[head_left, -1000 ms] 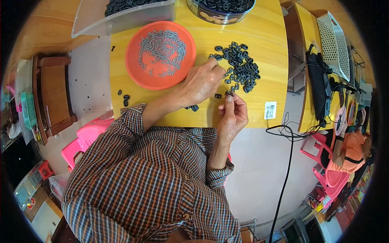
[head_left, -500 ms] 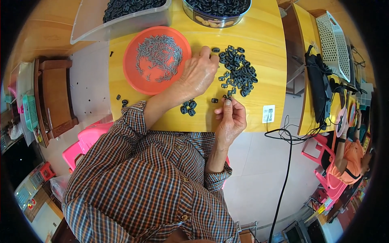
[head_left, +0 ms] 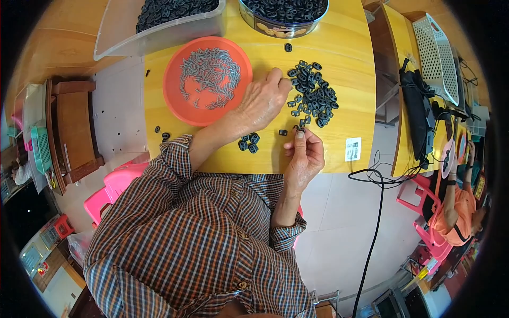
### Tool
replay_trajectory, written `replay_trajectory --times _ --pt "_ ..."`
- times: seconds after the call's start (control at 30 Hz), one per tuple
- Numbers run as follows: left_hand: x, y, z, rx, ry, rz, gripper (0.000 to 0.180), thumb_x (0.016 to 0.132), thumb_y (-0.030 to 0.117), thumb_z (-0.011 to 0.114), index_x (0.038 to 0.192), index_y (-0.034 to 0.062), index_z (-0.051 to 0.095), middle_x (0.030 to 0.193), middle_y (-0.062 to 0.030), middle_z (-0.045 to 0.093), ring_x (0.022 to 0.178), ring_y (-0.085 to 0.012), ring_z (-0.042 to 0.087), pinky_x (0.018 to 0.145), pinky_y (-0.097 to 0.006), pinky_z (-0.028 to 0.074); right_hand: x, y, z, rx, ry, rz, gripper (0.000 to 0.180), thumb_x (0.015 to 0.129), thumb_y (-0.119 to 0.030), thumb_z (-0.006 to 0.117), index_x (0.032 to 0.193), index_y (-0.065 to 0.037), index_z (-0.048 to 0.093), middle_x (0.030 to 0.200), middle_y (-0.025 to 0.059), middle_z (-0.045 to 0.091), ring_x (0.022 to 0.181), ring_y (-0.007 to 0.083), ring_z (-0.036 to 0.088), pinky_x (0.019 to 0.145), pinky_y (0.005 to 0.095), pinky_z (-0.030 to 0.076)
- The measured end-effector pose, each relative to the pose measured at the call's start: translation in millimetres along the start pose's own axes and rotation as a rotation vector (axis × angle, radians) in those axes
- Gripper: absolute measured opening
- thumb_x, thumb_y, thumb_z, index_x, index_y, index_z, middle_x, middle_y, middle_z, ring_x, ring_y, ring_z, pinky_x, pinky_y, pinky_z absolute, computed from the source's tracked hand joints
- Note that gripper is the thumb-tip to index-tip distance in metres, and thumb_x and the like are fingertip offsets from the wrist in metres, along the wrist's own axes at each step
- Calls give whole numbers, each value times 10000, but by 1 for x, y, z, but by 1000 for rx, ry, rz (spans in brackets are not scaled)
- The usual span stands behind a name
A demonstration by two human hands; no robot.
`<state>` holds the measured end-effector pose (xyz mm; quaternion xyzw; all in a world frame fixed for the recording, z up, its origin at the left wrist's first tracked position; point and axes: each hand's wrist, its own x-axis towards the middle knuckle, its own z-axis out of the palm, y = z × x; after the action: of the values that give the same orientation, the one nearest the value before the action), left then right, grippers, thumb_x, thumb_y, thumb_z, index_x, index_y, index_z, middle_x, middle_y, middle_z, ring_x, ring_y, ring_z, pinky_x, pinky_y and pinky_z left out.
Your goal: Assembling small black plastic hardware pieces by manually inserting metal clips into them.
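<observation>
My left hand (head_left: 263, 98) reaches over the table with bent fingers, just left of a pile of small black oval pieces with two holes (head_left: 319, 98). Its fingertips are partly hidden, and whether anything is between them does not show. My right hand (head_left: 306, 159), near the front edge, pinches a small black piece (head_left: 299, 128) between thumb and fingers. A loose black piece (head_left: 283, 132) lies just left of that grip. Beyond the pile, one black oval piece (head_left: 288, 47) sits alone. A few more oval pieces (head_left: 248, 142) are grouped under my left forearm.
An orange-red bowl (head_left: 170, 100) of small grey screws stands left of my left hand. At the back are a clear plastic bin (head_left: 180, 40) and a round tin (head_left: 281, 30), both full of black pieces. A black cable (head_left: 377, 228) hangs off to the right. A co-worker (head_left: 457, 212) sits farther right.
My left hand has drawn slightly nearer and right, toward the pile. The black oval piece that was at its fingertips now lies farther back, alone. My right hand keeps its pinch.
</observation>
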<state>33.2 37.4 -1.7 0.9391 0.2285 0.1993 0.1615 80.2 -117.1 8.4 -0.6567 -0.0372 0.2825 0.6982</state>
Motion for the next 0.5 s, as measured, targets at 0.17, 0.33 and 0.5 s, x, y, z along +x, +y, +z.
replay_trajectory --times 0.17,0.33,0.5 --pt "6 20 -26 -918 -154 -580 163 923 89 526 1008 -23 609 704 -71 606 577 -136 605 496 -261 499 -3 -9 1 18 14 41 106 900 -96 608 945 -1 595 843 73 657 556 59 530 482 165 405" --pt "-8 21 -28 -1228 -219 -617 233 950 93 482 1115 0 618 663 -28 620 554 -68 595 507 -207 498 -2 -12 -2 87 -20 49 111 906 -101 599 939 4 588 839 84 655 545 68 527 476 173 405" --pt "-16 23 -34 -1262 -318 -548 265 944 64 481 1178 27 600 673 -30 624 586 -71 609 551 -208 511 -4 -12 -3 114 -45 53 135 917 -138 590 913 -4 575 786 68 647 531 62 531 453 174 391"
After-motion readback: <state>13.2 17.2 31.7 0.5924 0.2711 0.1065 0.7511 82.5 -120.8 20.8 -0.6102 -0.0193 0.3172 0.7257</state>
